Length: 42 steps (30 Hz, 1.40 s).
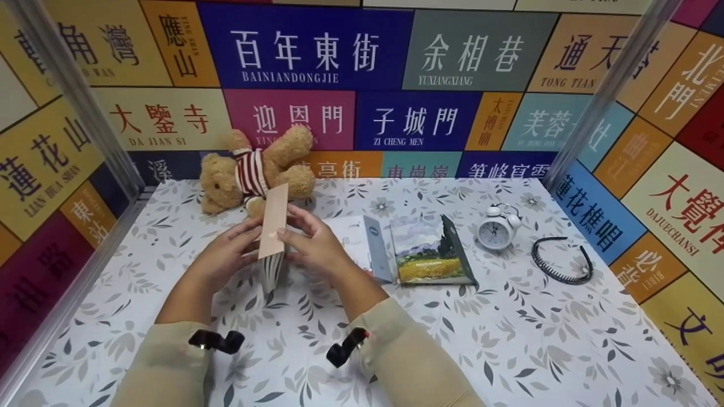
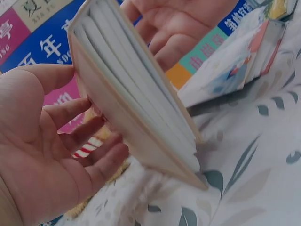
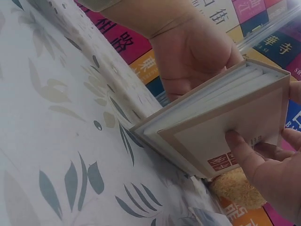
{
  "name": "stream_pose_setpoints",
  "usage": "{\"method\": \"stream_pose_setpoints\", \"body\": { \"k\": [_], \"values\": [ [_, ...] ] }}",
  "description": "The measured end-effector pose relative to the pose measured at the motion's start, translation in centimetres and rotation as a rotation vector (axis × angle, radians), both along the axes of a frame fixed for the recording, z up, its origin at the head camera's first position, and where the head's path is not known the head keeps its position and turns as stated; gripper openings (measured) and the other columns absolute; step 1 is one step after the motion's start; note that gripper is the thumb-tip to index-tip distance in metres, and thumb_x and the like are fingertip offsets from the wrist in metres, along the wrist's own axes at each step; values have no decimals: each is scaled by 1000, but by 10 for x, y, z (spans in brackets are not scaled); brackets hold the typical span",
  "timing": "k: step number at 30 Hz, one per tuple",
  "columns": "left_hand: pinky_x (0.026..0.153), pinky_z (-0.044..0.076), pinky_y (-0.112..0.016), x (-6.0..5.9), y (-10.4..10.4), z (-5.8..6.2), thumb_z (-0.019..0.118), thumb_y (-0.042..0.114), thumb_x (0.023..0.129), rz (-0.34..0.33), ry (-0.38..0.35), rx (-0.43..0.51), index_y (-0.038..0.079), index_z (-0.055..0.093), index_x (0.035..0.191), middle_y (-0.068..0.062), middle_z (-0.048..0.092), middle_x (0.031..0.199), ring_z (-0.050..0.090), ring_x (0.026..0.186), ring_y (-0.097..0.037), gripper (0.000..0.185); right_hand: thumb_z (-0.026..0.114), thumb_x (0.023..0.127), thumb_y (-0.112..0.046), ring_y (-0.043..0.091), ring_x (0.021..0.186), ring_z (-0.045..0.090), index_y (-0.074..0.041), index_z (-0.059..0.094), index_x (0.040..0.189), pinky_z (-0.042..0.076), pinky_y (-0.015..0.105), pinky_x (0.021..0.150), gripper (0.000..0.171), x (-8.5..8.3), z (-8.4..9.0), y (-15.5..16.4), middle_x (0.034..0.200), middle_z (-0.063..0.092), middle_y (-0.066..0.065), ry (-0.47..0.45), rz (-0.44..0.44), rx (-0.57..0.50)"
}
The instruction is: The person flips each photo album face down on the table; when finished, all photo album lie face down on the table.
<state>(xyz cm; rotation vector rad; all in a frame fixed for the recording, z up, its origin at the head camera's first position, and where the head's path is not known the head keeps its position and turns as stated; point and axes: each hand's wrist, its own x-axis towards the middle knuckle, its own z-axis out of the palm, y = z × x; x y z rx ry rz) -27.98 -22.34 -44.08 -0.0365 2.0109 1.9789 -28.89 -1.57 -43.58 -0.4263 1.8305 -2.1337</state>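
One slim hardback book with pale tan board covers and a white page block stands on edge on the white tablecloth printed with grey leaves, held between both hands. The left hand lies against the left cover with its fingers loosely spread and lightly bent along the board. The right hand lies against the right cover, fingers pressed flat on it, the thumb hidden. The book's lower corner touches the cloth near the table's middle left; its long axis runs up and away from the person, tilted toward the brown plush teddy bear in a red-and-white striped shirt lying behind it. The page edges face the person; the covers stand slightly apart.

Markings: a small red stamp-like label on the right cover, visible in the right wrist view, unreadable. Wall panels behind read "BAINIANDONGJIE", "ZI CHENG MEN", "DA JIAN SI", "YUXIANGXIANG".

Adjacent items, to the right on the cloth: an open booklet with a painted landscape of yellow field and dark trees; a white twin-bell alarm clock; a black toothed plastic headband.
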Motion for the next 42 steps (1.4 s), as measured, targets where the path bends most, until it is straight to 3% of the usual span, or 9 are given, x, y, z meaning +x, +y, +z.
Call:
{"method": "stream_pose_setpoints", "body": {
  "k": [5,9,15,19,29,38,42],
  "values": [
    [121,30,-48,-1,-7,-7,57,58,93,-7,-60,-11,27,28,157,-6,38,158,33,148,-26,77,70,92,-20,19,122,61,-26,48,145,58,42,90,59,0,-4,-2,146,53,1,-25,-6,-5],
    [123,25,-51,-2,-10,-10,57,58,93,2,-53,-32,24,28,156,-6,34,161,26,151,-26,77,70,90,-15,20,120,61,-20,47,146,57,39,93,61,-2,-10,-4,144,54,4,-30,-9,-23],
    [122,25,-53,-2,-15,-13,61,57,91,10,32,-241,22,29,157,-9,27,163,29,149,-33,82,69,89,-6,25,123,60,-9,45,147,56,33,95,63,-7,-21,-2,143,54,12,0,-27,12],
    [123,21,-53,-3,-17,-16,65,54,90,8,91,-384,19,30,156,-13,23,164,21,151,-36,83,70,86,-1,27,124,60,-7,45,147,55,31,96,66,-10,-28,-1,143,54,14,10,-44,42],
    [125,14,-52,-6,-20,-23,75,37,86,-28,162,-487,8,36,153,-17,25,163,16,152,-37,82,74,75,9,22,109,67,-13,52,142,59,29,85,74,-16,-41,-3,140,57,6,-2,-206,202],
    [122,19,-57,-6,-26,-27,75,40,84,-23,166,-649,11,42,150,-18,29,159,22,149,-40,80,72,77,10,29,127,59,-10,43,148,55,32,97,79,-16,-45,-6,140,57,17,-31,-113,169],
    [122,17,-57,-7,-27,-27,74,37,85,-10,162,-699,10,40,151,-18,29,160,22,149,-41,79,68,81,10,32,134,52,-11,36,152,54,33,100,80,-14,-46,-5,147,50,21,-63,-65,129]
  ]
}}
